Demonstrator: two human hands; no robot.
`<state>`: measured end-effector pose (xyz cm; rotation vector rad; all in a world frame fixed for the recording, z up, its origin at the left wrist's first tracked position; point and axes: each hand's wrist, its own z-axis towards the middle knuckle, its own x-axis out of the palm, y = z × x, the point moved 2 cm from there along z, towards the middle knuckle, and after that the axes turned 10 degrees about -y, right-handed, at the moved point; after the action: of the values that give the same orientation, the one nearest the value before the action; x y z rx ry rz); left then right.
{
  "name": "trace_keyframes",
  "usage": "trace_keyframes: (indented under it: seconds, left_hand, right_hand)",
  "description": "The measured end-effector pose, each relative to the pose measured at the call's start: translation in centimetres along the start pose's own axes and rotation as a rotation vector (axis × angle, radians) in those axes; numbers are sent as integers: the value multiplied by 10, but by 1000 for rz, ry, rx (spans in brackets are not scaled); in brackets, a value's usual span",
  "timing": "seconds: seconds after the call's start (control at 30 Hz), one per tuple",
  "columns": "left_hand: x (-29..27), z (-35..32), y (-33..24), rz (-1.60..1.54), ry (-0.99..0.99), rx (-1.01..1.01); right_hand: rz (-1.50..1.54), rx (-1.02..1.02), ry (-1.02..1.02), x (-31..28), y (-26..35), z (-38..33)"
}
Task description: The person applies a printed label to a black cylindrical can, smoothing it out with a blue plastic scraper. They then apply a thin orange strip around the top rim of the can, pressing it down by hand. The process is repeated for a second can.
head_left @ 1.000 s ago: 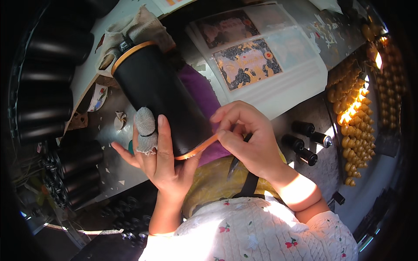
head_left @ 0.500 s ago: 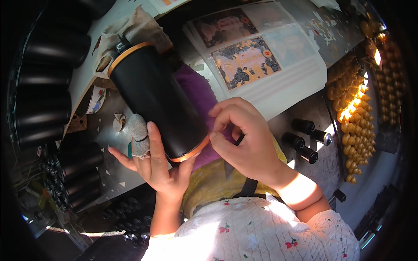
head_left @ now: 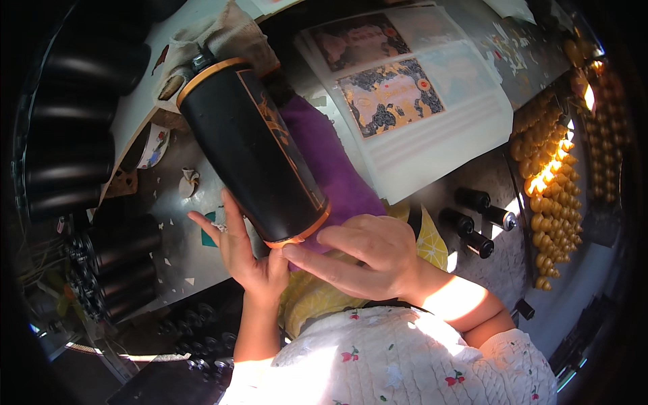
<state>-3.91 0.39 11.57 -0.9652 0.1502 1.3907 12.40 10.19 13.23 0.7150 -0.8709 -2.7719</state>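
Together, we touch the black cylinder [head_left: 236,155] at its near orange rim [head_left: 316,225], our left grip [head_left: 251,260] spread, our right grip [head_left: 378,258] too hidden to tell whether pinching.

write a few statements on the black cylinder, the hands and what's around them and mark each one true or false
1. Both the left hand and the right hand are at the end of the black cylinder nearest the person. True.
2. The bands at the cylinder's two ends are blue. False: each end has an orange-gold band.
3. Purple material shows along the cylinder's right side. True.
4. The printed sheets lie to the left of the cylinder. False: the printed sheets lie to its right.
5. The left hand is clenched in a fist. False: its fingers are spread.
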Motion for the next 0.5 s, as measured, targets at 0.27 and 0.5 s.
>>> trace_keyframes:
  seconds: [0.27,0.5]
  left_hand:
    - [-1,0,0,-9,-8,23]
    - [-4,-20,-6,-128,-9,-104]
  right_hand:
    - [-96,80,-77,-10,-13,-1]
    - [-40,63,-83,-3,-10,-10]
